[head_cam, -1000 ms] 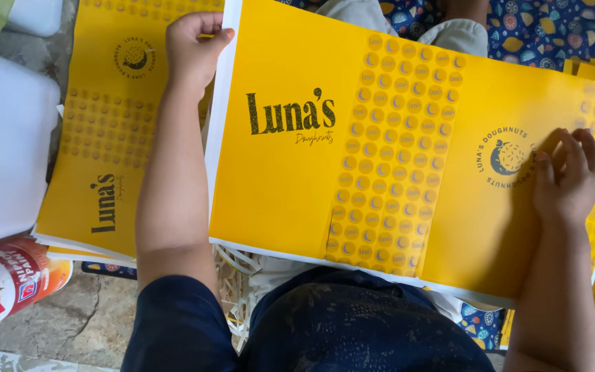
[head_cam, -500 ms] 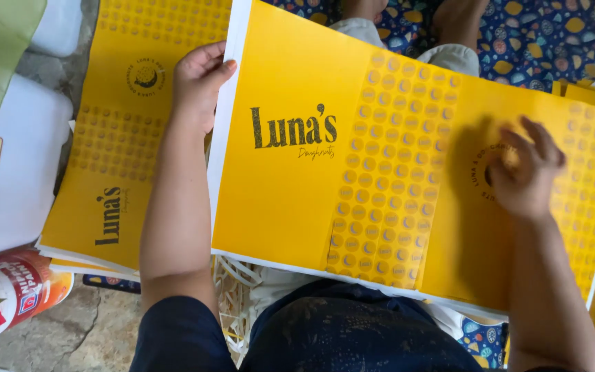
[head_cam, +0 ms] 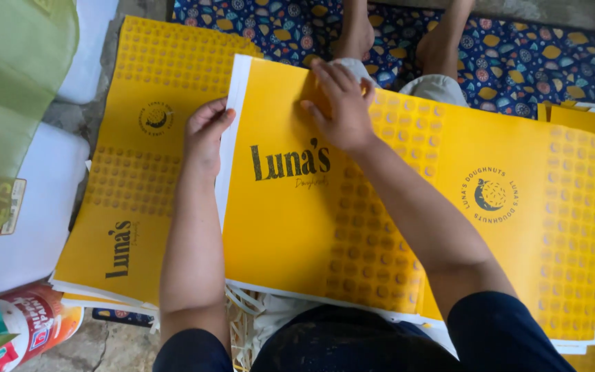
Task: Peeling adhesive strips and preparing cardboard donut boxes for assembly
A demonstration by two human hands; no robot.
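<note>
while the yellow printed sheet [head_cam: 380, 227] lies long-axis crosswise over the lap, the left hand [head_cam: 204, 134] grips its white left edge and the right hand [head_cam: 342, 103] presses open-fingered near its far edge.

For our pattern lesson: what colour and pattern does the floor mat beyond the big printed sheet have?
In the head view, the floor mat is dark blue, scattered with small yellow, orange and white leaf-like shapes.

two hands [head_cam: 204, 134], one top sheet [head_cam: 290, 227], one can [head_cam: 25, 327]
</note>
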